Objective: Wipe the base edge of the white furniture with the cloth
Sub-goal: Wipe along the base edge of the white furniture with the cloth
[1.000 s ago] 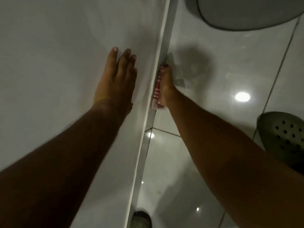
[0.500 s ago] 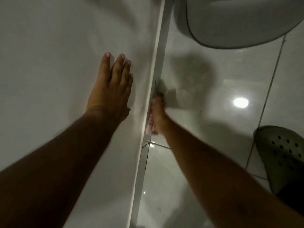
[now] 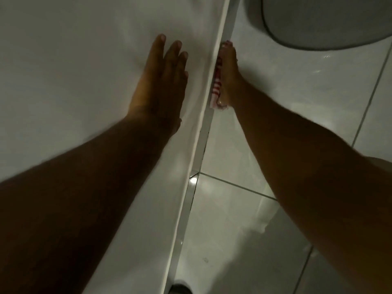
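The white furniture (image 3: 84,60) fills the left half of the head view as a smooth white panel. Its base edge (image 3: 197,158) runs diagonally from the top centre down to the bottom centre, where it meets the floor. My left hand (image 3: 161,81) lies flat on the panel with fingers together and extended, holding nothing. My right hand (image 3: 230,75) presses a red-and-white striped cloth (image 3: 216,85) against the base edge, just right of the panel's rim. Most of the cloth is hidden between my hand and the edge.
Glossy white floor tiles (image 3: 297,102) with dark grout lines spread to the right. A grey rounded object (image 3: 318,22) lies on the floor at the top right. A dark shoe tip (image 3: 180,289) shows at the bottom centre.
My right hand slid the cloth back toward me along the base edge, then forward again, further from me. My left hand stayed flat on the panel. The view shifted, and the perforated shoe left the frame.
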